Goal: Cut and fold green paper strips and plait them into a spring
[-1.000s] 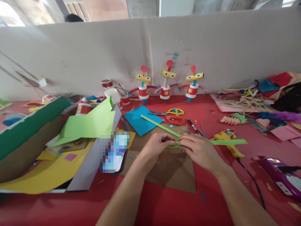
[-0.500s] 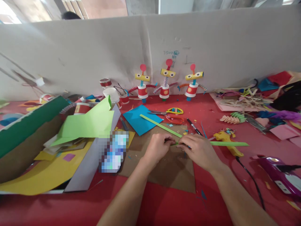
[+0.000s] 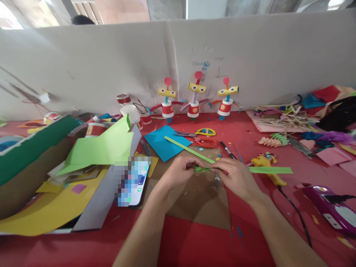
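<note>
My left hand (image 3: pixel 182 170) is closed, pinching a short length of light green paper (image 3: pixel 202 169) between thumb and fingers. My right hand (image 3: pixel 235 176) is closed on a green paper strip (image 3: pixel 271 170), whose long end sticks out to the right past the knuckles. A second green strip (image 3: pixel 189 149) slants from the blue paper (image 3: pixel 160 144) down to the right hand's fingers; whether it joins the other length is hidden there. Both hands are above a brown cardboard sheet (image 3: pixel 198 207) with paper scraps on it.
Scissors (image 3: pixel 204 134), a black marker (image 3: pixel 227 149) and a yellow glue gun (image 3: pixel 267 167) lie around the cardboard. A phone (image 3: pixel 136 181) is at left, beside a box (image 3: pixel 91 207) of coloured paper. Several paper-cup robots (image 3: pixel 194 109) stand behind. A purple power strip (image 3: pixel 329 207) sits right.
My left hand has shifted slightly left, away from the right hand, so more green paper shows between them. The right hand holds almost the same place. The view has moved a little.
</note>
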Action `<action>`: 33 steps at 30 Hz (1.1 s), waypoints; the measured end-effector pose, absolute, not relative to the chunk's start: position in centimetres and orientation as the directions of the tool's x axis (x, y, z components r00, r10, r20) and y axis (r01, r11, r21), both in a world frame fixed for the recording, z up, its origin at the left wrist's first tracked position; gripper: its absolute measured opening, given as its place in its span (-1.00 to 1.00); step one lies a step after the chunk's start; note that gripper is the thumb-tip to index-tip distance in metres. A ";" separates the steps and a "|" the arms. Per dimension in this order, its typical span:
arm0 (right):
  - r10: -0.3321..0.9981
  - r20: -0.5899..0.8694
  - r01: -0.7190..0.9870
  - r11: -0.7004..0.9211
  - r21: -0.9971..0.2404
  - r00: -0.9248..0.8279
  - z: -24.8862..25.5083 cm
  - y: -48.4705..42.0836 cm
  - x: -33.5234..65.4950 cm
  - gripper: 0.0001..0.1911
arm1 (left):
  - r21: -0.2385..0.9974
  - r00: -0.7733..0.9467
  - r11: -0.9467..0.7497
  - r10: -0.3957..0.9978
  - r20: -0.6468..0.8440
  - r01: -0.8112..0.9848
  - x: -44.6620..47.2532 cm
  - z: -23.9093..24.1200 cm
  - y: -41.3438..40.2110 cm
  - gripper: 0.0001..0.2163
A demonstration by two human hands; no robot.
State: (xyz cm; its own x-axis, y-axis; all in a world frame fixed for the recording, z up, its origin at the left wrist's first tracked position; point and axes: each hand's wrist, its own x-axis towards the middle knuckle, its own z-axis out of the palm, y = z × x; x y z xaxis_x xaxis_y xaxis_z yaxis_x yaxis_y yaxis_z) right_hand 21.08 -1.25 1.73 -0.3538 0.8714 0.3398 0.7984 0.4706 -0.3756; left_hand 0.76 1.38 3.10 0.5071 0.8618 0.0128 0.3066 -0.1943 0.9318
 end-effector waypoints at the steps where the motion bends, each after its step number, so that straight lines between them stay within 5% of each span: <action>1: 0.872 0.342 0.797 0.469 -0.380 -0.350 1.8 -1.3 21.0 -0.83 | 0.929 0.501 -0.194 0.865 0.010 0.315 0.6 3.2 1.4 -0.61; 9: 0.902 0.339 0.846 0.389 -0.364 -0.269 1.7 -1.4 21.0 -0.86 | 0.905 0.352 -0.268 0.925 0.146 0.330 1.7 3.1 1.0 -0.94; 22: 0.897 0.380 0.762 0.406 -0.505 -0.226 1.7 -1.5 20.8 -0.78 | 0.858 0.233 -0.397 0.913 0.334 0.325 2.2 2.1 1.4 -0.92; 33: 0.891 0.386 0.769 0.415 -0.486 -0.238 2.1 -2.0 20.4 -0.77 | 0.975 0.154 0.017 0.988 0.018 -0.222 3.2 3.0 0.8 -0.66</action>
